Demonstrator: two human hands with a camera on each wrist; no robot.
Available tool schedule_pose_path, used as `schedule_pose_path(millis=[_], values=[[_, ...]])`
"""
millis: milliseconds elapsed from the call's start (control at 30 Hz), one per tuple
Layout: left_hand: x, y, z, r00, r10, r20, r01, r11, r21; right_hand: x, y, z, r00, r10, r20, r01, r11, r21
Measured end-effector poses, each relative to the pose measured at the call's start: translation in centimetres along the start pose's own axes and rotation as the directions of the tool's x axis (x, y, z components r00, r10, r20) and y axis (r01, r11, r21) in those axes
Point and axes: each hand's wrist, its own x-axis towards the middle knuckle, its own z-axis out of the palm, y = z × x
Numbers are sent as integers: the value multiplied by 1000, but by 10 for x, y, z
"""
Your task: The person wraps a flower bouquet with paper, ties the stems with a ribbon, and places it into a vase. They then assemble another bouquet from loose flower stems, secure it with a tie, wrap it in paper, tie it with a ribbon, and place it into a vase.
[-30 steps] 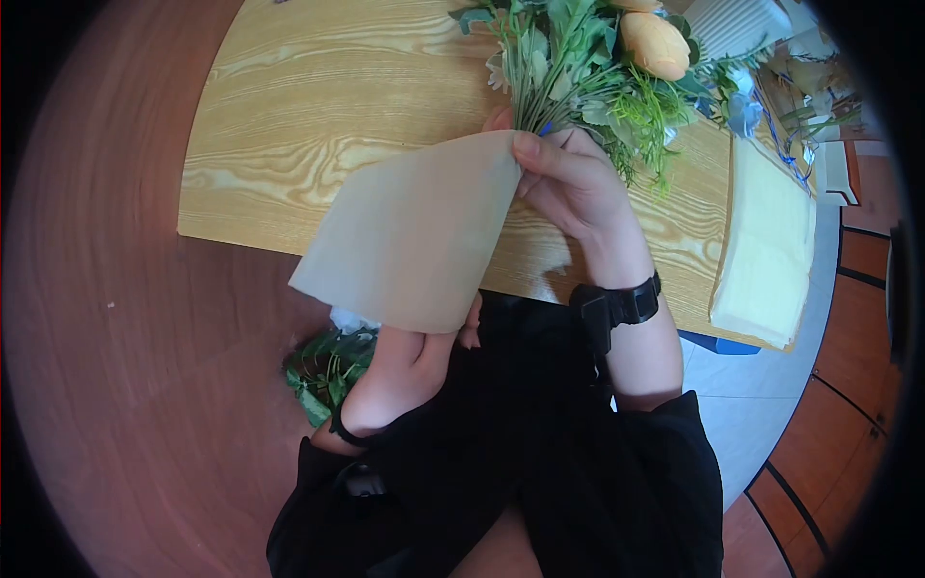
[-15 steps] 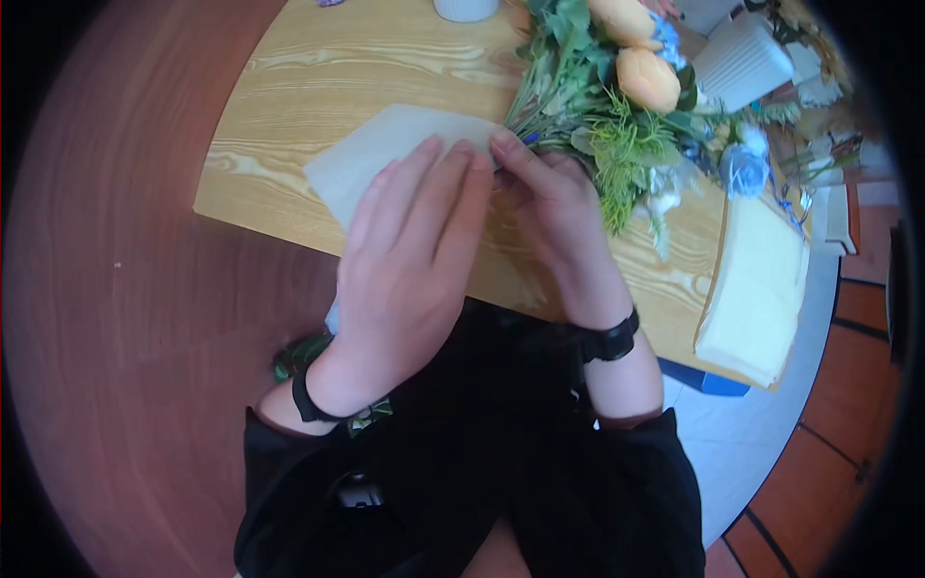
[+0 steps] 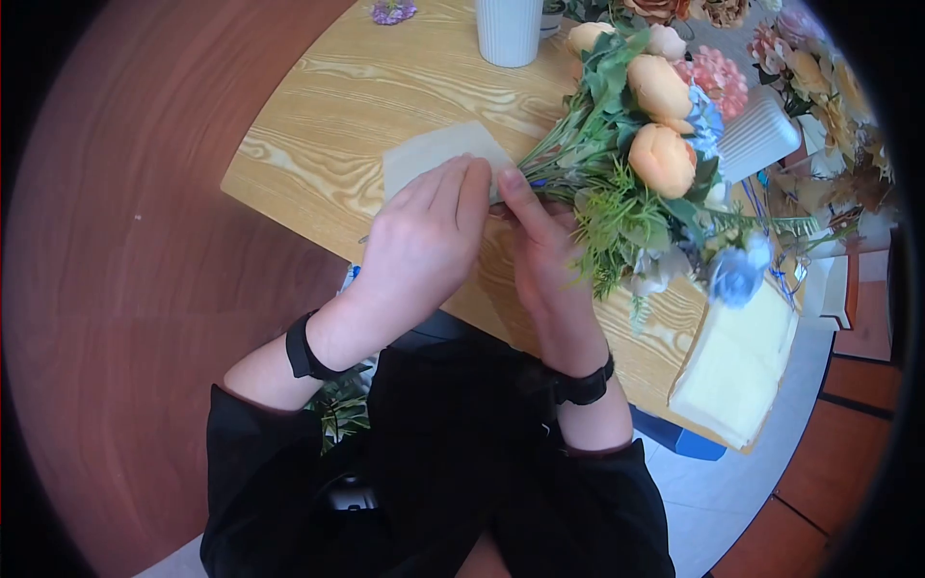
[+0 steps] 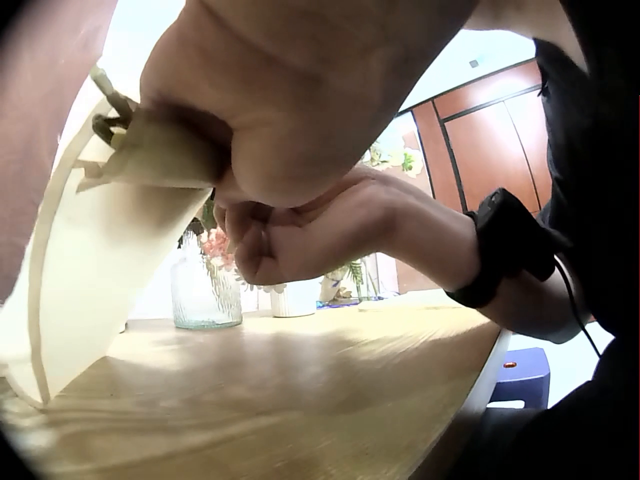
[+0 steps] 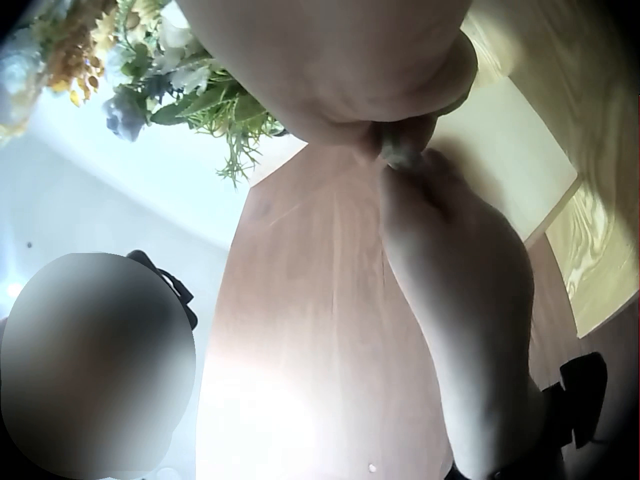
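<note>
A bouquet of artificial flowers (image 3: 663, 159) with peach blooms and green leaves lies tilted over the table, its stems pointing left. My right hand (image 3: 547, 255) grips the stems close below the leaves, thumb on top. A sheet of pale wrapping paper (image 3: 424, 159) is curled about the lower stems. My left hand (image 3: 429, 226) holds the paper there, fingers bent over it, close beside the right thumb. In the left wrist view, green stem ends (image 4: 112, 112) poke out of the rolled paper, and the loose part of the sheet (image 4: 110, 250) hangs down to the table.
On the wooden table (image 3: 337, 125) stands a white ribbed cup (image 3: 509, 34); another white ribbed vessel (image 3: 761, 135) leans behind the bouquet. A stack of pale yellow paper (image 3: 737, 371) lies by the right edge. More flowers (image 3: 819, 67) fill the back right. A blue stool (image 3: 674, 433) is below.
My left hand has come up from under the paper to its top, folding it over the stems. The right hand keeps its grip. The view has shifted, showing more flowers and the cup.
</note>
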Motion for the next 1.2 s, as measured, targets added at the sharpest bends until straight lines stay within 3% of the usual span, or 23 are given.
schedule_pose_path(millis=[100,167,267,367,600,700,900,1000,1067,1200], values=[[2,-1,-2,1000,22,-2,-22,999,-44,-3,-5,1,997,-20,73,19,1000,10],[0,-2,-4,987,-21,162,40,992,-118,-4,-11,7,997,-36,65,36,999,4],[-3,-5,1,998,8,68,-1,995,-98,-11,-21,13,982,-102,156,94,994,58],[-2,-6,1,1000,18,4,-17,994,-108,-11,-22,11,985,-99,143,95,995,40],[-4,-4,0,998,-29,56,35,993,-113,-11,-19,6,991,-75,107,79,996,-43],[-6,-3,3,1000,-13,-29,10,996,-92,-10,-17,3,993,-61,98,68,995,-70],[-9,-4,2,999,-41,26,43,993,-109,-9,-24,8,997,31,74,-32,999,14],[-9,-6,3,998,-63,22,66,978,-196,-8,-24,9,998,-8,65,9,1000,-21],[-5,-7,-2,989,-91,120,125,940,-319,-8,-26,9,998,9,65,-3,995,-103],[2,-10,-7,980,-92,175,157,903,-401,-2,-20,7,997,38,66,-32,995,-95]])
